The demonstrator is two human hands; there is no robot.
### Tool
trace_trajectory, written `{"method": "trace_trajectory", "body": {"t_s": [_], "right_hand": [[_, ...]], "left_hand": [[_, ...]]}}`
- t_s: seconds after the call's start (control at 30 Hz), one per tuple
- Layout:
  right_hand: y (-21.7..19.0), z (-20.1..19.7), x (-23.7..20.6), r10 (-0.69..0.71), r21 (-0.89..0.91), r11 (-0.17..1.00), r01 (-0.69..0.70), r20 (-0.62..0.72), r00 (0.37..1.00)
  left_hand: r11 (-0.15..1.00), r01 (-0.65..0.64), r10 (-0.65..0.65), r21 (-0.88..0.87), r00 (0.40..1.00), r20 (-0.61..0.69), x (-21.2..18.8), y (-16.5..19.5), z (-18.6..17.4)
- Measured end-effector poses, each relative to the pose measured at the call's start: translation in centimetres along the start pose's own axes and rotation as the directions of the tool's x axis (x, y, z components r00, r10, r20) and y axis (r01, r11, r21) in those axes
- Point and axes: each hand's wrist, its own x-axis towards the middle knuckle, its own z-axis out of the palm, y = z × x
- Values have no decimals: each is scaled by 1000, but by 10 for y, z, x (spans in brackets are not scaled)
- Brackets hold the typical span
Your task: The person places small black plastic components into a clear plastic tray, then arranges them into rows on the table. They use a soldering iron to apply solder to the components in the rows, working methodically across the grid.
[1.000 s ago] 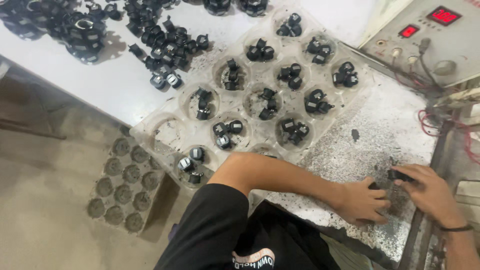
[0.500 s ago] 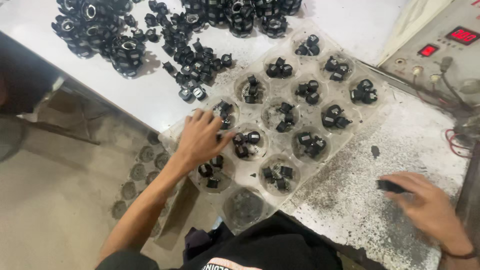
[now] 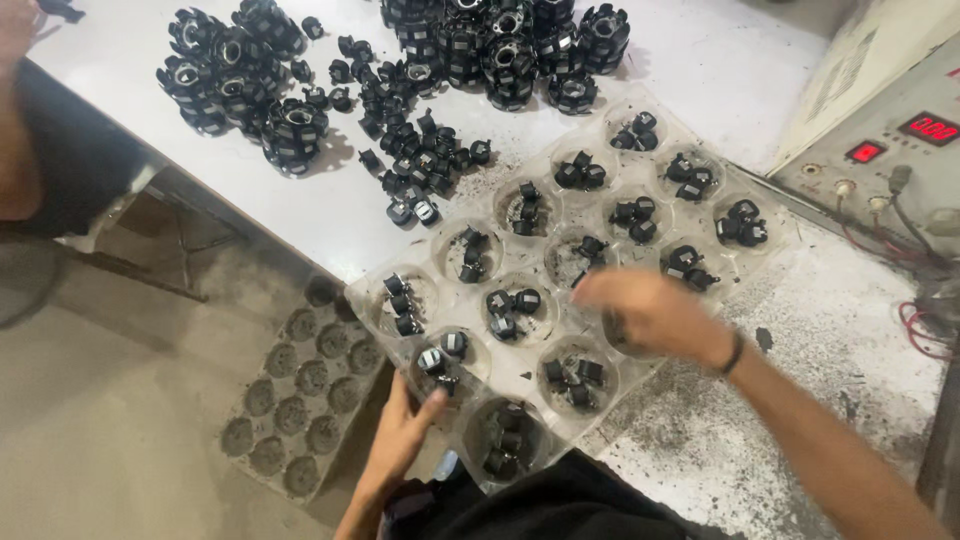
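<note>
Clear plastic tray (image 3: 655, 375) of round cups, each cup holding a few small black parts (image 3: 512, 302), lying at the bench edge under both hands. Left hand (image 3: 400, 440) steadies the near rim, fingers loosely spread and thumb touching the cup with a silver-capped part (image 3: 432, 360). Right hand (image 3: 650, 312) hovers over the middle cups, fingers curled downward; motion blur hides whether they pinch a part. Step in hand, as judged: filling or sorting the cups. The next move calls for a fine fingertip grip on one small part while the tray is held steady. Beyond the fingertips lie loose black parts (image 3: 420, 160) and stacked ring assemblies (image 3: 500, 45); right of them, a control panel (image 3: 890, 150), cut off by the frame. A dusty empty tray (image 3: 300, 400) lies on the floor below, left of the left hand
</note>
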Motion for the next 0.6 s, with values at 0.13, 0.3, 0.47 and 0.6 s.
{"method": "trace_trajectory", "body": {"t_s": [0.13, 0.3, 0.47, 0.6], "right_hand": [[109, -73, -41, 523, -568, 440, -695, -467, 713], [148, -72, -50, 782, -144, 294, -945, -532, 325], [148, -74, -44, 599, -355, 371, -858, -614, 513], [154, -86, -54, 603, -200, 466, -862, -641, 474]], "left_hand": [[947, -40, 24, -318, 998, -52, 6, -9, 25], [941, 86, -132, -327, 984, -122, 24, 15, 4], [945, 48, -103, -323, 983, -153, 26, 42, -5], [904, 54, -173, -424, 954, -246, 34, 67, -10]]}}
